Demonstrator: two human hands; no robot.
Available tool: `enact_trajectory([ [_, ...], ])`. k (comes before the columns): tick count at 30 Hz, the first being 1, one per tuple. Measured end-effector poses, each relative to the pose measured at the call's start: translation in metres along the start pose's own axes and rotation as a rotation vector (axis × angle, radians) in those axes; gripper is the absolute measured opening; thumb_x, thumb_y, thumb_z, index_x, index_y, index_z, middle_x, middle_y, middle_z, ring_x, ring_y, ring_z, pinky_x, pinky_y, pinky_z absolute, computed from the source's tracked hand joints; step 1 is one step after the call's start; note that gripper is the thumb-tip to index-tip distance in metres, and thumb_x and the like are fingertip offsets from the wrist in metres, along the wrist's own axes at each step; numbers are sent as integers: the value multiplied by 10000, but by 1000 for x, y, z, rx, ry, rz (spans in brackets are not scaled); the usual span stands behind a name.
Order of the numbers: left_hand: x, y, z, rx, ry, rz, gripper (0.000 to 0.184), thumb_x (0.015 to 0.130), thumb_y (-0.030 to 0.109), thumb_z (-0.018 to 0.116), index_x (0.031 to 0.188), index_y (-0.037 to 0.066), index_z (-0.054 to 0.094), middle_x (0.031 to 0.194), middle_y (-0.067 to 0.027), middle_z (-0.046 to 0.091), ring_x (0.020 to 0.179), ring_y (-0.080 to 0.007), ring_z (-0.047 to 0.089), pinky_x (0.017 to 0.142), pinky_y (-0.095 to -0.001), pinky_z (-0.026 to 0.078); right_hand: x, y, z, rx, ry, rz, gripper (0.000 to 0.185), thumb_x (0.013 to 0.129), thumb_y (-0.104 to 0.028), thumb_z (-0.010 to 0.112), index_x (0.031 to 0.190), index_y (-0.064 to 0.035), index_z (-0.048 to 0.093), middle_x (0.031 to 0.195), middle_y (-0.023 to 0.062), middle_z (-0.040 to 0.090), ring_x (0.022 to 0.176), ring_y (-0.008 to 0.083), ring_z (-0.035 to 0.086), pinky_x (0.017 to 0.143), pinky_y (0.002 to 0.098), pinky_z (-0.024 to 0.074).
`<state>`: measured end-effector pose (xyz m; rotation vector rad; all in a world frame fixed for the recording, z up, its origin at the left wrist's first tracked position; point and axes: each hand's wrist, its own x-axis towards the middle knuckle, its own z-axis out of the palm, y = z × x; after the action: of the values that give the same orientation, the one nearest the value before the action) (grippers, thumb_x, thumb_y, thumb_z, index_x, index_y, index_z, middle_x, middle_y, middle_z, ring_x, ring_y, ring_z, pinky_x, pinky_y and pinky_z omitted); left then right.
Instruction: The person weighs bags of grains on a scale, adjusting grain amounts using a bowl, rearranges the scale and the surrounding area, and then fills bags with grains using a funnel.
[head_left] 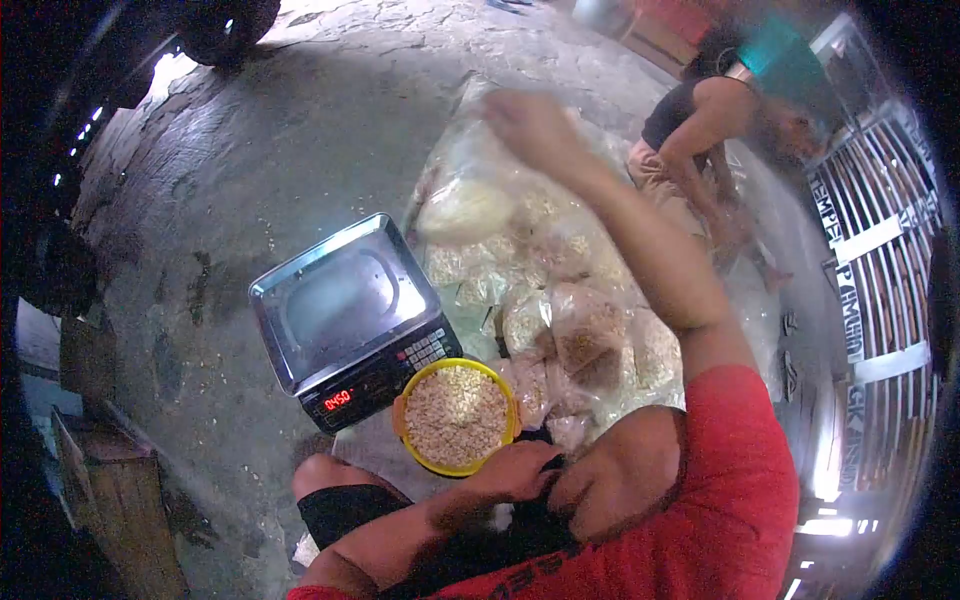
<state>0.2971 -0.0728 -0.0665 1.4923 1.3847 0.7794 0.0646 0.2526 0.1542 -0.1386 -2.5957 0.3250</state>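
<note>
Red shirt cloth (640,540) lies nearest, on the near side of the yellow bowl (456,470), which sits in front of the seated wearer, filled with pale grains (456,415). Well left of the bowl stands a wooden box (115,490). Just beside the bowl, to its left and beyond, is the scale (350,320), its red digits (339,399) lit; whether the bowl touches its corner I cannot tell. Best leave a gap there, since a leaning rim could upset the reading, and keep the bowl level, as grains this near the rim would probably spill easily. At the bowl's near right side is the left hand (518,470), its fingers partly hidden, so I cannot tell whether they grip anything; steadying the bowl from there would be sensible. Well beyond the bowl, past some clear plastic (465,212), the right hand (535,125) is raised, fingers seemingly curled but too blurred to tell if they pinch something. With that arm stretched so far, a high, slow reach should suit thin plastic better than dragging. Beyond and right of the bowl cluster filled bags (590,330); farther right a co-worker (675,120) bends, and rightmost from the bowl stands a slatted rack (868,238).
</note>
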Motion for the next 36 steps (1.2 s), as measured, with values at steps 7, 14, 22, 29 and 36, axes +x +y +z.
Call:
enact_trajectory([
  [7,8,-5,-3,-49,-26,-13,495,895,222,622,1364,76,562,1184,-246,656,1126,-438,627,962,-519,513,17,125,-31,-353,11,24,224,973,-268,590,1068,-126,736,1004,196,732,910,427,703,816,527,550],
  [14,34,-58,29,-159,-113,49,705,735,340,735,1369,78,574,1333,-220,636,1251,-408,599,1067,-483,470,-42,234,107,-265,-96,216,230,898,-214,629,967,-15,722,985,262,713,956,442,693,869,534,538],
  [22,25,-31,19,-126,107,78,451,870,246,651,1279,57,625,1155,-222,672,1116,-418,646,978,-485,521,-58,73,54,164,43,92,158,935,-139,643,1021,-30,719,1024,203,725,1002,417,693,887,480,545],
  [29,-11,33,-64,-278,-302,33,312,985,256,609,1218,54,658,1154,-178,696,1120,-334,657,997,-440,513,-250,-84,65,791,-693,-450,441,959,-350,630,1329,-111,618,1428,217,578,1256,401,605,1007,476,524],
  [36,-22,57,-255,-614,476,-197,247,948,258,728,1044,33,692,1063,-59,739,998,-185,675,927,-396,537,-202,-12,15,741,-539,-93,300,977,-212,618,1219,-47,680,1215,190,685,1094,392,656,932,470,539],
])
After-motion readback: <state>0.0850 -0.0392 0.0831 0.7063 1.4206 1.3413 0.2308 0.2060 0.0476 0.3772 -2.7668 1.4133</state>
